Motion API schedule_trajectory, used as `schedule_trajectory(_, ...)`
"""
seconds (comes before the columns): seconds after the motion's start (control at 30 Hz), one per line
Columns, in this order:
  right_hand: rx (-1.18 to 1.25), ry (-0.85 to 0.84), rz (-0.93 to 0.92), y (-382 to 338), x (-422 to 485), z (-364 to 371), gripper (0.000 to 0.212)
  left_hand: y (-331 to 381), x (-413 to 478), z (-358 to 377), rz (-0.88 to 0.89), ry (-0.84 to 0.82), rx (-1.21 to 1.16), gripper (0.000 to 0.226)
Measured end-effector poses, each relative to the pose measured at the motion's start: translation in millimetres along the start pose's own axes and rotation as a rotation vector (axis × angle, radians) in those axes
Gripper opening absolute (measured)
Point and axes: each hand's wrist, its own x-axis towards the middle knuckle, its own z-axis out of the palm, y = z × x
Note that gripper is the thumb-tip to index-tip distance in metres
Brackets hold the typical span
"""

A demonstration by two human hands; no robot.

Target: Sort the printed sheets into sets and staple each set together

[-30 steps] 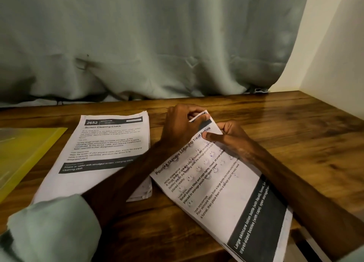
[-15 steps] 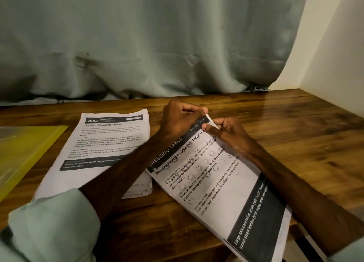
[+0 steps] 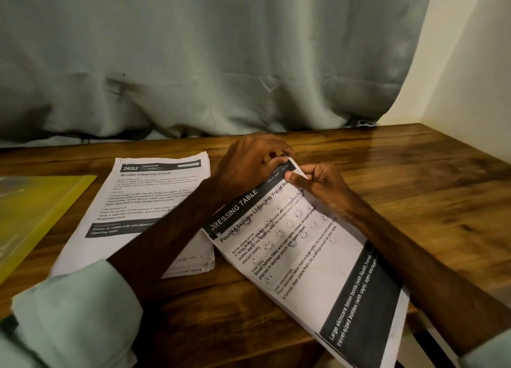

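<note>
A printed set headed "Pouring Skincare Lotion into Travel Bottles" point(image 3: 312, 260) lies slanted on the wooden table, its lower end past the near edge. My left hand point(image 3: 249, 160) curls over the set's far corner and pinches it with its fingertips. My right hand point(image 3: 320, 182) pinches the same corner from the right, thumb flat on the top sheet. A second stack headed "Screen Cleaning Check" point(image 3: 143, 201) lies to the left, partly under my left forearm. No stapler is in view.
A yellow plastic folder point(image 3: 36, 215) lies at the left edge of the table point(image 3: 414, 179). A grey-green curtain point(image 3: 221, 63) hangs along the back edge. A pale wall point(image 3: 475, 77) closes the right side.
The lifted top corner of the skincare set has been laid flat. Both hands closed in on that corner and shifted slightly away from me.
</note>
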Motion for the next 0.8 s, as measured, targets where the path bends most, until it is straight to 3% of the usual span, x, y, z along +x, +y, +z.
schedule_trajectory(0.2,-0.071,0.017,-0.044,4,1,-2,0.024,-9,-1,4,0.132,0.078,0.162,0.016)
schedule_trajectory(0.57,-0.223,0.068,-0.125,4,2,-3,0.016,-4,1,0,0.177,0.066,0.226,0.007)
schedule_trajectory(0.8,-0.224,0.074,-0.156,1,2,-1,0.016,3,4,1,-0.072,-0.019,0.122,0.005)
